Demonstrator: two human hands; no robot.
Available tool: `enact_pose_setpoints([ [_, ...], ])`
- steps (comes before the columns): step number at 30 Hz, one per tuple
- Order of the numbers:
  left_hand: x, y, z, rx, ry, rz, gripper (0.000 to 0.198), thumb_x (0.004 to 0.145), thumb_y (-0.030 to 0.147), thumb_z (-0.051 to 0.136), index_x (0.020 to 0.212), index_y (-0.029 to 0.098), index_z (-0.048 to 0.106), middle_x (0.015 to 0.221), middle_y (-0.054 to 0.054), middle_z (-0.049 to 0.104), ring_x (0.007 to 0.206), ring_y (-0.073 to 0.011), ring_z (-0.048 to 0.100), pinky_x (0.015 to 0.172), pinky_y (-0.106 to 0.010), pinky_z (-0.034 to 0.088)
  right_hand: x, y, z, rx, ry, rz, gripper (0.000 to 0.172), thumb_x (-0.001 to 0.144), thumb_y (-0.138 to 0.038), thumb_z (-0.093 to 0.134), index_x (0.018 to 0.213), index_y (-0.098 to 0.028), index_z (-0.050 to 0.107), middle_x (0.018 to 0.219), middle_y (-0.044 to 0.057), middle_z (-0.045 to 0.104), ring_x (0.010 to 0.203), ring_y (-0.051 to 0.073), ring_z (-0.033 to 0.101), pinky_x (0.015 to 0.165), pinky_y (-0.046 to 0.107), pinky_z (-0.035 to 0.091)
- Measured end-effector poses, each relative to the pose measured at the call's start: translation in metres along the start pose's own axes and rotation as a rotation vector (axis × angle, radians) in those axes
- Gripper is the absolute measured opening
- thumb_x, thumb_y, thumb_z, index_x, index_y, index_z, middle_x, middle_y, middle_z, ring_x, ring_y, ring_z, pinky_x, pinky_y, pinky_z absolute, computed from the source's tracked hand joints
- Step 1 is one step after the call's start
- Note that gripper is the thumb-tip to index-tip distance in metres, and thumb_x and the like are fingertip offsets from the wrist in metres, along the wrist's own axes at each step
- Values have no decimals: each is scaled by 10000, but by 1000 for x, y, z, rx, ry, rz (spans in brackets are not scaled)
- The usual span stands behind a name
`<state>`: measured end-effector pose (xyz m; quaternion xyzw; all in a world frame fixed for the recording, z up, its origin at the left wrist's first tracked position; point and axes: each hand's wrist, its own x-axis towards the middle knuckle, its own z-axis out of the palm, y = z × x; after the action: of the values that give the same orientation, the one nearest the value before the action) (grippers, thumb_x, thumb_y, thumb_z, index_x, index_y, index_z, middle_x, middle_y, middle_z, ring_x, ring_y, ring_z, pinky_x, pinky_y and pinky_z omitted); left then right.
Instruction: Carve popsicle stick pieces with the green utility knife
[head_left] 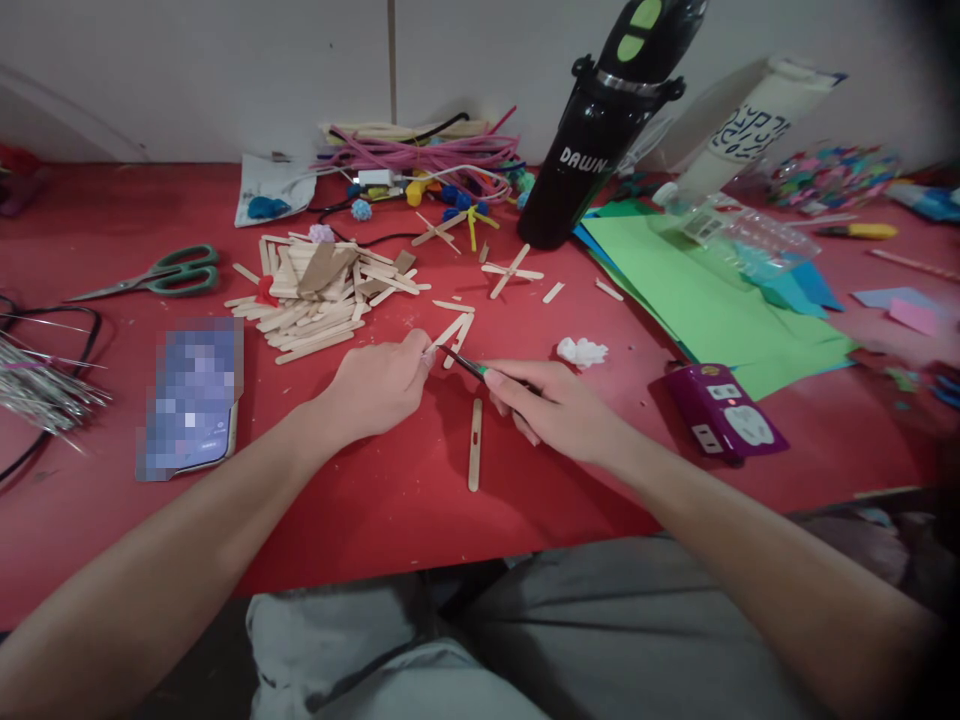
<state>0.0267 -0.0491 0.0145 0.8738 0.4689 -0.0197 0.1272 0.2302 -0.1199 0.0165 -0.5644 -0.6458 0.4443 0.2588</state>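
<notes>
The right hand (559, 405) was closed around a thin dark tool (463, 362) with a green band, gripping it like a pen, with the tip slanting up and left. The tip met the fingertips of the left hand (379, 385), which were pinched shut on a small white bit (429, 353); what that bit was could not be told. So the bit sat right at the meeting of both grips, held just above the red table (375, 500).

Just beyond the pinch, two wooden sticks (456, 330) lay close together in a narrow V. Just below the tool, nearer the person, a single stick (475, 445) with a slot in it lay flat, touched by neither hand. A crumpled white wad (582, 351) lay near the right hand, on its far side.

Farther out, a finished-looking cross of sticks (511, 271) lay beyond the hands, and another cross (441, 229) farther back. This suggested some pieces were already made, while the big pile of loose sticks (322, 295) beyond the left hand suggested plenty was unused.

Left of the left hand lay a phone (191, 400), and scissors (161, 273) beyond it. Right of the right hand were a purple box (724, 410) and green paper (697, 290), with a black bottle (600, 130) at the back.
</notes>
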Motion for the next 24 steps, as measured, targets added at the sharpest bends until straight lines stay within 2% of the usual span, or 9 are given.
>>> enact_pose_setpoints([
  [4, 1, 1, 3, 23, 15, -23, 352, 986, 365, 176, 1035, 181, 471, 893, -94, 700, 799, -287, 671, 609, -340, 392, 1, 0, 1, -20, 9, -18, 389, 973, -480, 401, 701, -207, 453, 561, -60, 405, 439, 76, 376, 481, 251, 302],
  [11, 3, 5, 6, 42, 44, -78, 352, 980, 352, 193, 1079, 175, 481, 861, -101, 702, 812, -274, 683, 646, -338, 427, 1, -2, 0, -14, 1, -23, 400, 980, -471, 390, 677, -212, 426, 468, -80, 353, 418, 85, 355, 491, 257, 286],
  [15, 3, 5, 5, 23, 39, -61, 364, 981, 365, 181, 1060, 180, 485, 872, -104, 698, 804, -299, 678, 634, -360, 421, 2, 0, 0, -9, -5, -23, 404, 980, -468, 391, 669, -211, 409, 487, -77, 351, 423, 81, 353, 493, 257, 279],
  [24, 3, 1, 2, -43, 30, -56, 327, 970, 356, 204, 1003, 197, 488, 885, -88, 681, 817, -274, 648, 618, -335, 356, 2, 2, 0, 1, 0, -11, 406, 973, -484, 397, 676, -208, 422, 531, -68, 366, 424, 76, 373, 478, 254, 295],
])
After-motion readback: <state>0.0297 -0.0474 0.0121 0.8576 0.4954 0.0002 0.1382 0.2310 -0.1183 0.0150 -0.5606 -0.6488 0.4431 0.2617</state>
